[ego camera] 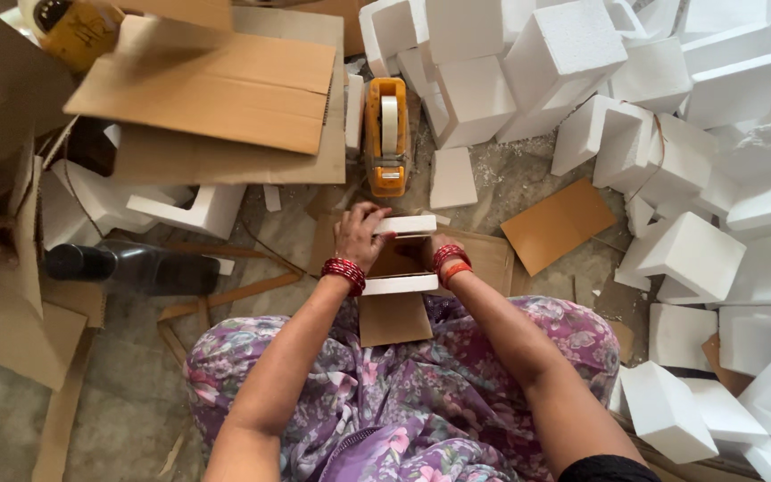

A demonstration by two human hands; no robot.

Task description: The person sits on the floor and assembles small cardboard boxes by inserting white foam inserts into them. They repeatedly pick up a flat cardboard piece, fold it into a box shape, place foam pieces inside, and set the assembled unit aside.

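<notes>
My left hand (360, 234) grips the left side of a small brown cardboard box (397, 261) that stands open in front of my knees. White foam pieces line it: one strip (406, 224) at the far edge, another (401, 284) at the near edge. My right hand (430, 248) reaches into the box from the right, fingers mostly hidden behind the foam and box wall. Red bangles circle both wrists. A brown flap (393, 319) hangs toward my lap.
An orange tape dispenser (386, 134) lies just beyond the box. A heap of white foam blocks (689, 161) fills the right side. Flattened cardboard (225, 98) and a dark bottle (131, 268) lie to the left. A brown card sheet (558, 223) rests on the floor.
</notes>
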